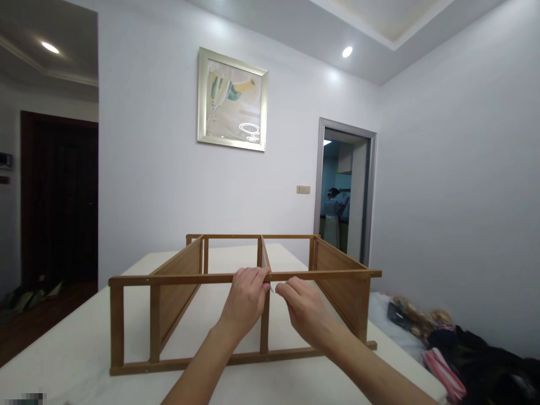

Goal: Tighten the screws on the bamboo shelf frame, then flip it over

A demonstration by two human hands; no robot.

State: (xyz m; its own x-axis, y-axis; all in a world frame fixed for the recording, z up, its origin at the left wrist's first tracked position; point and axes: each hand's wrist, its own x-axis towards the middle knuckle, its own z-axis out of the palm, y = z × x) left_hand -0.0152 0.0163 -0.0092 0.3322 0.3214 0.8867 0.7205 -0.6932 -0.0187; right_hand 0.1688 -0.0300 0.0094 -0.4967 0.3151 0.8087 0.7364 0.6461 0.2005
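Observation:
A wooden shelf frame (177,278) of bamboo-coloured rails and side panels lies on a white table (63,349). My left hand (247,298) is closed over the top front rail at its middle, where a centre upright meets it. My right hand (301,306) is right beside it, fingers pinched on a small metal tool (273,289) at that same joint. The tool is mostly hidden, so I cannot name it.
A heap of dark clothes and bags (459,349) lies off the table's right edge. A framed picture (232,100) hangs on the far wall. Through a doorway (343,191) a person stands in another room. A dark door (59,197) is at left.

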